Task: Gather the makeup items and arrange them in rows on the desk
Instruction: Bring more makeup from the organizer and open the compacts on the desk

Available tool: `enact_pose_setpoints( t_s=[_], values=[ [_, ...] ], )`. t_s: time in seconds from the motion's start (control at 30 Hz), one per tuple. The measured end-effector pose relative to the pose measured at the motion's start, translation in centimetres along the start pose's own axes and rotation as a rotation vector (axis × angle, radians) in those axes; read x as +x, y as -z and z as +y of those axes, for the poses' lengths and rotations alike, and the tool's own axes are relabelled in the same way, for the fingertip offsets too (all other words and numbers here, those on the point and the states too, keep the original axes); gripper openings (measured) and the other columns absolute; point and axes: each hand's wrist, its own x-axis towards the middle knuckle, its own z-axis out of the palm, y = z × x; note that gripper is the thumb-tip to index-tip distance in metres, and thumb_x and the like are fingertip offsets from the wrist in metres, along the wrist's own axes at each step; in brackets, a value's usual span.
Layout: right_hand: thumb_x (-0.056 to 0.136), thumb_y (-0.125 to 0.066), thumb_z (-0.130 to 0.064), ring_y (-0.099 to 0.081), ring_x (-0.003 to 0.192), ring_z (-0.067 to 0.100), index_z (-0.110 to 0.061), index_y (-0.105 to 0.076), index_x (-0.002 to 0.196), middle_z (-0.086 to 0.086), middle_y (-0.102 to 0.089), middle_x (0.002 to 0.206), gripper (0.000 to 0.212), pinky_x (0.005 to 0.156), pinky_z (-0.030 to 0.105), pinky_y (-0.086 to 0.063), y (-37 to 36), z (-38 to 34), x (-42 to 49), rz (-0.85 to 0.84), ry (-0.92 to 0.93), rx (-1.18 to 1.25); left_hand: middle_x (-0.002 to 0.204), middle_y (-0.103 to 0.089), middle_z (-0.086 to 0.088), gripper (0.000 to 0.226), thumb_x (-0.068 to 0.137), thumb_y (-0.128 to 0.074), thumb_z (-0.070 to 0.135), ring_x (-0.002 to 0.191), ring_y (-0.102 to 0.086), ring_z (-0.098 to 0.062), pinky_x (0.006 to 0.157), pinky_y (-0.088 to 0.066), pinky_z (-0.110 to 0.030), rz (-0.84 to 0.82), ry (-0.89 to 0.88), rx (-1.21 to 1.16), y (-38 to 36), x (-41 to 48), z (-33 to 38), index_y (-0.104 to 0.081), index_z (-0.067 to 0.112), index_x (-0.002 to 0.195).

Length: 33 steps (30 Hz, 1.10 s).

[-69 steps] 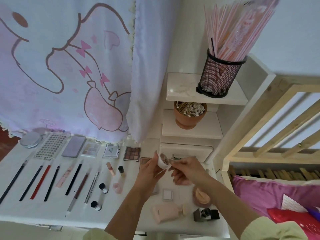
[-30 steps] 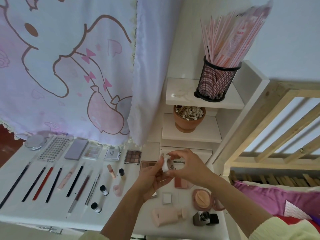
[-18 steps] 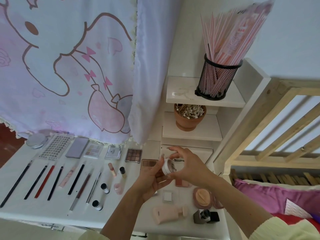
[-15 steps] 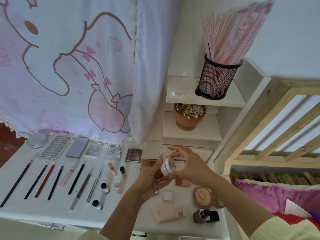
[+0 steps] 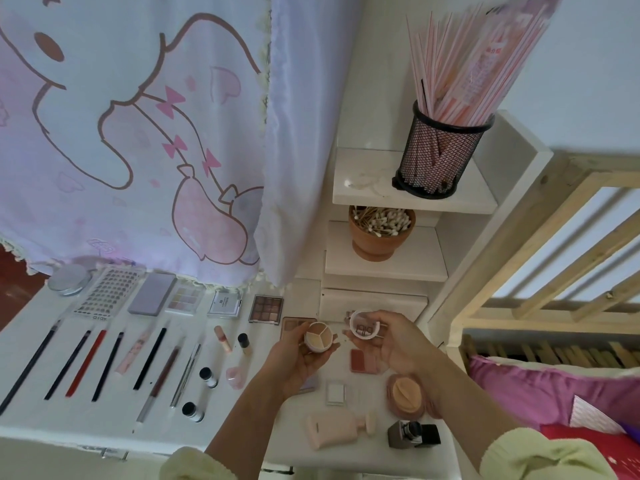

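Your left hand (image 5: pixel 298 365), right of the rowed pencils (image 5: pixel 85 363), curls round an open three-shade concealer pot (image 5: pixel 318 337) held above the white desk (image 5: pixel 86 424). Beside it, apart, your right hand (image 5: pixel 398 344) pinches the pot's white lid (image 5: pixel 363 328) over scattered compacts (image 5: pixel 363 361).

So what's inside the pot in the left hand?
Three wedges of beige, tan and pale yellow product fill the pot. The left hand hides its underside; the right hand holds the lid.
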Motion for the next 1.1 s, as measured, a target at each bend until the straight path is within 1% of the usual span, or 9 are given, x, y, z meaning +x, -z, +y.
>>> enact_pose_setpoints(
  t_s=[0.13, 0.23, 0.37, 0.43, 0.53, 0.6, 0.67, 0.83, 1.1],
  values=[
    [0.092, -0.051, 0.005, -0.07, 0.074, 0.031, 0.011, -0.061, 0.101, 0.026, -0.068, 0.095, 0.015, 0.064, 0.032, -0.059, -0.1, 1.0, 1.9, 0.114, -0.004, -0.184, 0.112, -0.064, -0.032, 0.035, 0.098, -0.053, 0.018, 0.108, -0.062, -0.044, 0.068, -0.061, -0.041, 0.056, 0.012, 0.023, 0.9, 1.4, -0.6, -0.054, -0.008, 0.122],
    [0.091, -0.047, 0.001, -0.068, 0.059, 0.024, -0.001, -0.062, 0.085, 0.023, -0.071, 0.091, 0.016, 0.046, 0.022, -0.05, -0.4, 1.5, 2.8, 0.218, -0.016, -0.495, 0.106, -0.066, -0.026, 0.028, 0.097, -0.056, 0.017, 0.1, -0.066, -0.041, 0.075, -0.059, -0.038, 0.132, 0.009, 0.198, 1.4, 2.3, -1.4, -0.059, -0.007, 0.112],
    [0.086, -0.049, -0.004, -0.055, 0.04, 0.007, -0.007, -0.057, 0.076, 0.008, -0.065, 0.064, 0.014, 0.033, 0.012, -0.03, -0.2, 2.1, 5.2, 0.333, 0.016, -0.843, 0.097, -0.068, -0.021, 0.024, 0.096, -0.058, 0.023, 0.08, -0.068, -0.03, 0.058, -0.059, -0.029, 0.226, -0.058, 0.598, 0.6, 3.4, -1.9, -0.068, 0.003, 0.09],
    [0.089, -0.05, -0.006, -0.048, 0.031, 0.001, -0.007, -0.054, 0.087, 0.001, -0.055, 0.06, 0.004, 0.03, 0.013, -0.029, -0.1, 2.7, 6.4, 0.381, 0.03, -0.938, 0.083, -0.068, -0.011, 0.028, 0.095, -0.058, 0.031, 0.064, -0.066, -0.019, 0.056, -0.054, -0.027, 0.265, -0.12, 0.825, 0.1, 4.0, -2.0, -0.068, 0.012, 0.079],
    [0.092, -0.051, -0.009, -0.054, 0.05, 0.006, 0.002, -0.056, 0.112, 0.004, -0.061, 0.08, 0.024, 0.035, 0.016, -0.032, 0.0, 3.5, 8.1, 0.428, 0.035, -1.003, 0.065, -0.061, 0.007, 0.029, 0.095, -0.058, 0.034, 0.054, -0.054, -0.004, 0.05, -0.047, -0.016, 0.342, -0.215, 1.041, -0.1, 5.2, -2.0, -0.069, 0.015, 0.075],
    [0.092, -0.052, -0.012, -0.058, 0.058, 0.01, 0.001, -0.058, 0.115, 0.007, -0.067, 0.09, 0.028, 0.039, 0.018, -0.033, 0.2, 4.0, 8.9, 0.435, 0.026, -1.031, 0.062, -0.06, 0.011, 0.03, 0.095, -0.057, 0.034, 0.053, -0.051, 0.001, 0.047, -0.041, -0.009, 0.35, -0.252, 1.15, -0.1, 5.8, -2.0, -0.073, 0.011, 0.083],
    [0.091, -0.052, -0.015, -0.061, 0.057, 0.007, -0.004, -0.063, 0.111, 0.002, -0.07, 0.082, 0.026, 0.039, 0.016, -0.034, 0.3, 4.2, 9.4, 0.456, 0.021, -1.017, 0.066, -0.064, 0.008, 0.031, 0.095, -0.057, 0.034, 0.056, -0.053, 0.0, 0.05, -0.04, -0.009, 0.352, -0.257, 1.238, 0.0, 6.0, -2.1, -0.074, 0.01, 0.085],
    [0.089, -0.059, -0.025, -0.06, 0.055, 0.007, -0.01, -0.068, 0.095, -0.002, -0.068, 0.072, 0.019, 0.035, 0.014, -0.031, 0.3, 4.5, 10.1, 0.52, 0.009, -1.026, 0.071, -0.07, 0.002, 0.034, 0.093, -0.058, 0.04, 0.062, -0.061, -0.012, 0.061, -0.048, -0.026, 0.367, -0.275, 1.403, 0.0, 7.1, -2.4, -0.074, 0.014, 0.078],
    [0.077, -0.062, -0.019, -0.069, 0.062, 0.022, -0.004, -0.072, 0.07, 0.006, -0.071, 0.063, 0.019, 0.056, 0.027, -0.05, 0.7, 4.7, 10.9, 0.49, -0.007, -0.907, 0.075, -0.067, 0.005, 0.026, 0.092, -0.058, 0.039, 0.07, -0.064, -0.014, 0.066, -0.053, -0.03, 0.363, -0.247, 1.425, -0.2, 7.6, -2.5, -0.071, 0.018, 0.082]
  ],
)
